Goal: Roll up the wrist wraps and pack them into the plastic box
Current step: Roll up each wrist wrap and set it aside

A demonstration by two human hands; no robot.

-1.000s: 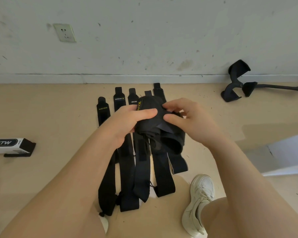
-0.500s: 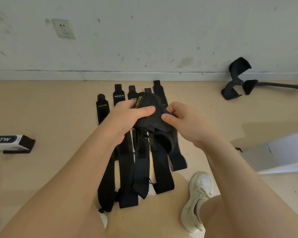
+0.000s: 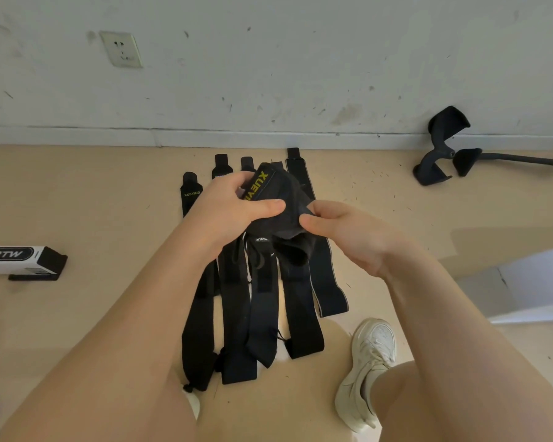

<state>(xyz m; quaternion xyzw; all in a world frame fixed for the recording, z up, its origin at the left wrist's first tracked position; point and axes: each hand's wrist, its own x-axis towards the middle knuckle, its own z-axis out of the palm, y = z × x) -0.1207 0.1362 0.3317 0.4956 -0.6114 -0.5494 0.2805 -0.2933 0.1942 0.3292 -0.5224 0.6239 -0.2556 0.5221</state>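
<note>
Black wrist wrap (image 3: 278, 202) rolled tighter than a second ago | your left hand (image 3: 233, 208) and right hand (image 3: 342, 231) both pinch it | rolling nearly finished, boxing next

Even, soft daylight; wide-angle bend.
Baseboard (image 3: 268, 138) bows toward the edges. Faint shadows on the floor (image 3: 77, 202), a broader one at right. Forearms near the lens slightly soft.

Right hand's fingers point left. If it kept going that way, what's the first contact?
Probably the left hand. The right hand already pinches the rolled wrist wrap from the right, and the left thumb sits just across the fabric. Depth from this head view is uncertain.
</note>
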